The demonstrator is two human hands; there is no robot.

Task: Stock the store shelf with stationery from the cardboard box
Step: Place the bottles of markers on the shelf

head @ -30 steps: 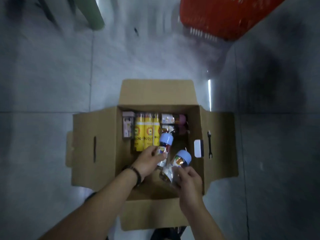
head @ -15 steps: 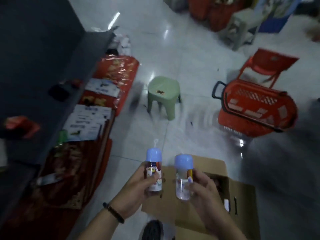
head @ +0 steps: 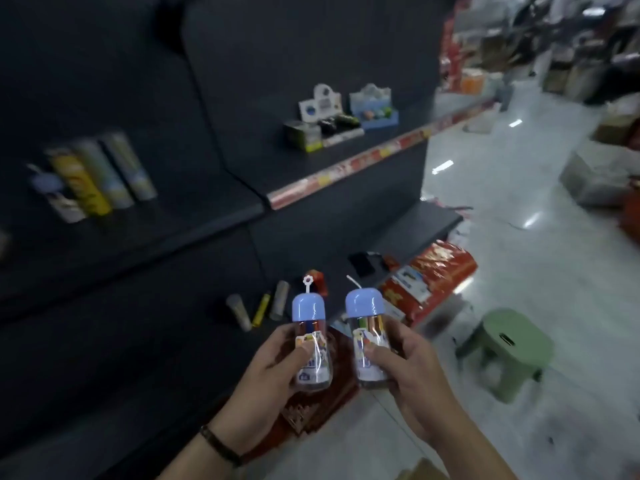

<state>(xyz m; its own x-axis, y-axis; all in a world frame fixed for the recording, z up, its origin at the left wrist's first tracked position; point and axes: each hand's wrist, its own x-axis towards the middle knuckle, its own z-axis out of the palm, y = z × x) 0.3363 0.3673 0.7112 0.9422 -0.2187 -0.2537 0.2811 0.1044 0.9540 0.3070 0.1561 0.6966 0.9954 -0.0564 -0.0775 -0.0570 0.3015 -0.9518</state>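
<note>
I see the left hand [head: 277, 362] curled round a clear bottle [head: 310, 341] with a blue cap, thumb pressed on its label. The right hand [head: 412, 372] grips a second bottle [head: 367, 330] the same way. Both stand upright, just beside each other, held up before the dark shelf [head: 242, 216]. A corner of the cardboard box [head: 422, 472] shows at the bottom edge

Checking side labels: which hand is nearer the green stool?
Right. The right hand, gripping a blue-capped bottle, sits left of the green stool; the left hand, holding the other bottle, is farther left.
</note>
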